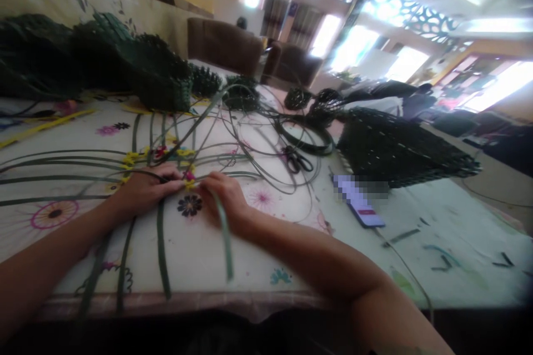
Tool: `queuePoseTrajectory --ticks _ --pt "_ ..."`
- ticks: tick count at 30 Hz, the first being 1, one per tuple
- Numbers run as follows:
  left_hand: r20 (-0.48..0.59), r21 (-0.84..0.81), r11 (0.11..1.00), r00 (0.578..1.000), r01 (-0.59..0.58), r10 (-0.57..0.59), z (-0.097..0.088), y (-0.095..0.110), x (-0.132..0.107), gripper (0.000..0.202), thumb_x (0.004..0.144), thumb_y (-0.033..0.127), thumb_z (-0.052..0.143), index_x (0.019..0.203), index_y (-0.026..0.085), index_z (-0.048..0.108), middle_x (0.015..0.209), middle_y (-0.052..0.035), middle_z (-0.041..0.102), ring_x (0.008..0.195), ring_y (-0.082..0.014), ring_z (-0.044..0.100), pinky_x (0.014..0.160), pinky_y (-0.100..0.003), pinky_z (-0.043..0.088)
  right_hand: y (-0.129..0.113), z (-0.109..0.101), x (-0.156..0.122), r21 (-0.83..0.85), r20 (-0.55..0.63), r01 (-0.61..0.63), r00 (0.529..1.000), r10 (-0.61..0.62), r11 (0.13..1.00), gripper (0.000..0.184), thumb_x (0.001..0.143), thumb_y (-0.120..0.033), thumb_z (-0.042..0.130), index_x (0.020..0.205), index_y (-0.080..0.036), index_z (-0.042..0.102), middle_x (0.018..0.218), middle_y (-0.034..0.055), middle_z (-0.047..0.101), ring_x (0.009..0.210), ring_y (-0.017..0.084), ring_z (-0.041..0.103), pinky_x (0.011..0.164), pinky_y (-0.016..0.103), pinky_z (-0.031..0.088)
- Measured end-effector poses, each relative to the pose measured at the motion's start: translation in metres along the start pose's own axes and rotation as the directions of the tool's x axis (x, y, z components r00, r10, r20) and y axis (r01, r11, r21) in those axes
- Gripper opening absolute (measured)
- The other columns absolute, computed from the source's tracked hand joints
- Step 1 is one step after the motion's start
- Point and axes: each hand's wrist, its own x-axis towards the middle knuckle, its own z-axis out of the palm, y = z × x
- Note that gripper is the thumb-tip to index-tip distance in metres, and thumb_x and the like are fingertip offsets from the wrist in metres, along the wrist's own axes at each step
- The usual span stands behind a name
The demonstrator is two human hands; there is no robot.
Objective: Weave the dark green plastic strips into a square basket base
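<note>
Both my hands rest on a flowered tablecloth (258, 266) over a crossing of long dark green strips (162, 255). My left hand (144, 189) presses flat on the strips, its fingers together and pointing right. My right hand (222, 195) is curled, pinching a green strip (225, 238) that runs back toward the table's near edge. The fingertips of both hands meet at the crossing point (189, 180). More strips fan out to the left and away from me.
Woven dark green baskets (158, 75) stand at the back left. A dark woven piece (395, 150) lies at the right. Black scissors (296, 161), a coil of cord (308, 138) and a phone (358, 202) lie in the middle. Strip offcuts (445, 260) litter the right.
</note>
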Motion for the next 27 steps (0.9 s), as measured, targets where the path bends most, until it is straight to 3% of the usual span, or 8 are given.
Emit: queuePoseTrajectory --ticks 3,6,10,14,18,22,25,27 --pt "-0.036 -0.033 0.999 0.999 0.017 -0.018 0.000 0.003 0.000 0.058 0.092 0.079 0.060 0.084 0.023 0.076 0.088 -0.0038 0.077 0.088 -0.0250 0.066 0.086 -0.034 0.053 0.003 0.009 0.000 0.400 -0.044 -0.228 0.963 0.267 0.888 0.027 0.106 -0.039 0.069 0.088 -0.022 0.081 0.099 0.0064 0.079 0.090 0.019 0.072 0.082 0.030 0.056" --pt "-0.068 -0.049 0.998 0.997 0.025 -0.028 0.001 0.002 0.000 0.060 0.090 0.081 0.061 0.083 0.023 0.075 0.086 -0.0038 0.075 0.089 -0.0259 0.067 0.084 -0.035 0.053 0.004 0.015 0.003 0.729 0.087 -0.358 0.894 0.440 0.583 0.031 0.097 -0.049 0.077 0.083 -0.021 0.080 0.086 0.0034 0.080 0.074 0.017 0.071 0.068 0.028 0.057" --pt "-0.096 -0.076 0.997 0.995 0.008 -0.015 0.002 -0.001 -0.003 0.053 0.093 0.074 0.063 0.086 0.023 0.075 0.089 -0.0035 0.074 0.089 -0.0257 0.067 0.086 -0.035 0.054 0.006 0.013 0.007 0.874 0.284 -0.437 0.814 0.506 0.212 0.033 0.088 -0.051 0.086 0.082 -0.020 0.076 0.067 0.0009 0.074 0.058 0.015 0.067 0.057 0.026 0.058" --pt "-0.048 -0.080 0.996 0.998 -0.048 0.044 0.003 -0.002 -0.003 0.047 0.096 0.067 0.063 0.085 0.023 0.075 0.089 -0.0035 0.072 0.089 -0.0247 0.066 0.084 -0.035 0.053 0.008 0.007 0.011 0.894 0.340 -0.440 0.794 0.503 0.091 0.026 0.088 -0.040 0.087 0.082 -0.019 0.072 0.066 0.0003 0.075 0.061 0.014 0.072 0.060 0.025 0.062" --pt "0.053 -0.026 0.997 0.995 -0.078 0.079 0.004 0.001 -0.001 0.045 0.096 0.062 0.063 0.080 0.022 0.075 0.086 -0.0039 0.071 0.087 -0.0229 0.065 0.082 -0.034 0.050 0.007 0.005 0.011 0.875 0.368 -0.468 0.811 0.455 0.127 0.034 0.086 -0.043 0.090 0.077 -0.019 0.067 0.064 -0.0001 0.073 0.056 0.013 0.069 0.057 0.024 0.059" --pt "0.087 -0.012 0.996 0.992 -0.086 0.087 0.005 0.003 0.000 0.046 0.095 0.064 0.064 0.082 0.022 0.078 0.090 -0.0041 0.076 0.090 -0.0236 0.067 0.089 -0.035 0.052 0.008 0.004 0.013 0.852 0.346 -0.460 0.853 0.390 0.252 0.041 0.084 -0.051 0.090 0.074 -0.020 0.066 0.060 -0.0031 0.067 0.049 0.011 0.062 0.044 0.021 0.045" --pt "0.085 -0.033 0.999 0.996 0.000 0.002 0.006 0.006 -0.001 0.045 0.093 0.064 0.070 0.096 0.021 0.081 0.096 -0.0037 0.080 0.091 -0.0239 0.069 0.088 -0.034 0.052 0.009 -0.003 0.016 0.767 0.314 -0.417 0.907 0.281 0.488 0.029 0.092 -0.040 0.082 0.078 -0.020 0.067 0.067 -0.0039 0.067 0.051 0.010 0.062 0.045 0.021 0.043" --pt "0.077 -0.034 0.998 0.996 0.058 -0.055 0.005 0.008 -0.002 0.045 0.091 0.063 0.072 0.102 0.020 0.080 0.096 -0.0032 0.082 0.089 -0.0237 0.070 0.084 -0.033 0.051 0.008 -0.010 0.018 0.645 0.256 -0.277 0.957 0.139 0.712 0.023 0.097 -0.027 0.075 0.076 -0.019 0.067 0.071 -0.0027 0.067 0.059 0.010 0.065 0.055 0.021 0.048"
